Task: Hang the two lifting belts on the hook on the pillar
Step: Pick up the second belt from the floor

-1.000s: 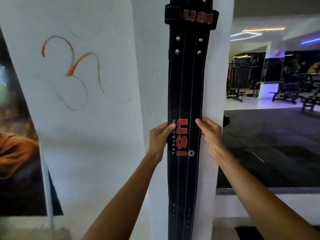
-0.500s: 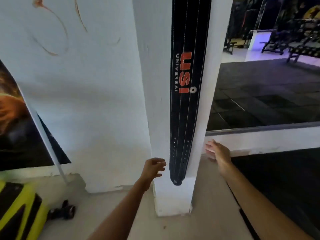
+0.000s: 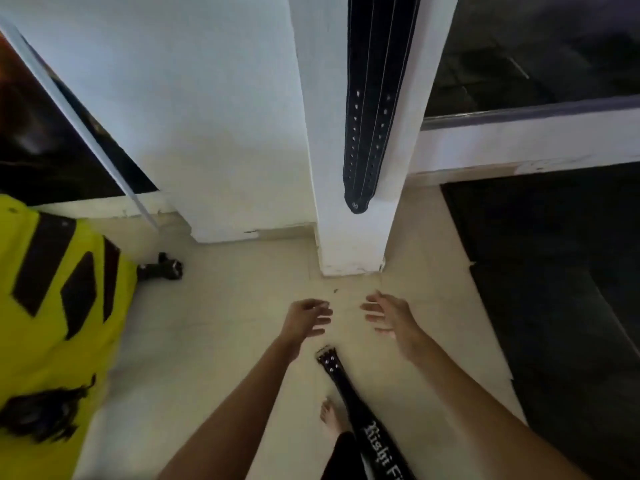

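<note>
One black lifting belt (image 3: 372, 98) hangs flat against the white pillar (image 3: 325, 133); its punched tail ends a little above the pillar's foot, and the hook is out of view above. A second black belt (image 3: 349, 400) with white lettering lies on the cream floor below my hands, its studded end pointing toward the pillar. My left hand (image 3: 306, 318) hovers just above and left of that end, fingers loosely curled and holding nothing. My right hand (image 3: 391, 317) is spread open to the right of it, also holding nothing.
A yellow and black bag (image 3: 52, 323) lies on the floor at left, with a small black object (image 3: 162, 268) beside it. A poster (image 3: 45, 133) leans on the wall. Black floor mats (image 3: 554, 289) cover the right side. A bare foot (image 3: 330, 415) stands next to the floor belt.
Both hands left the hanging belt and dropped toward the floor. The view tilted down, bringing the second belt on the floor into sight.
</note>
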